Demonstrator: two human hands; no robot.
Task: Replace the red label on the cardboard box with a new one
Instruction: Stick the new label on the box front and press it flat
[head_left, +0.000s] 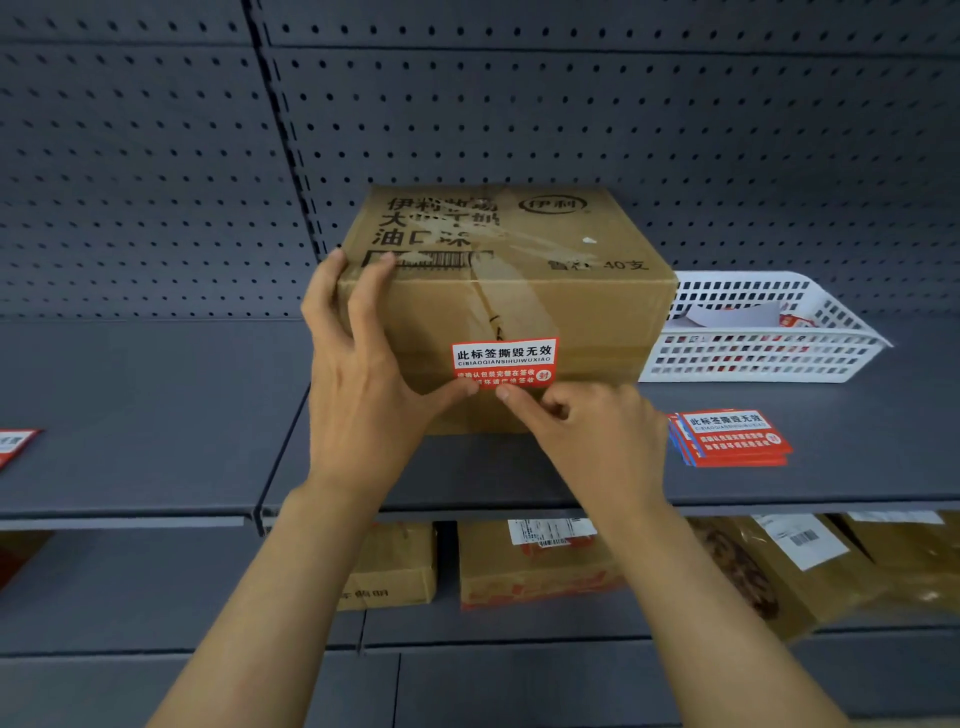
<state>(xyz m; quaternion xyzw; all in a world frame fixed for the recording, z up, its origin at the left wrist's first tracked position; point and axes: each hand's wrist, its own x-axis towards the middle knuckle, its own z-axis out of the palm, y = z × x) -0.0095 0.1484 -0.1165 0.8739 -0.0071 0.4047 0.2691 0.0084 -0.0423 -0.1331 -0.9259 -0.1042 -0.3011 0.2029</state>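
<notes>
A taped cardboard box (519, 291) with black printing stands on the grey shelf (156, 415). A red and white label (504, 362) is stuck on its front face. My left hand (363, 374) grips the box's left front corner, fingers over the top edge and thumb pressing the label's lower left corner. My right hand (587, 436) is below the label, its fingertip touching the label's bottom edge, other fingers curled. A small stack of new red labels (732, 439) lies on the shelf to the right of my right hand.
A white perforated plastic basket (769, 358) with papers stands right of the box. Another red label (15, 444) lies at the far left edge. The lower shelf holds cardboard boxes (535, 566) and brown packages (779, 566). Pegboard wall behind.
</notes>
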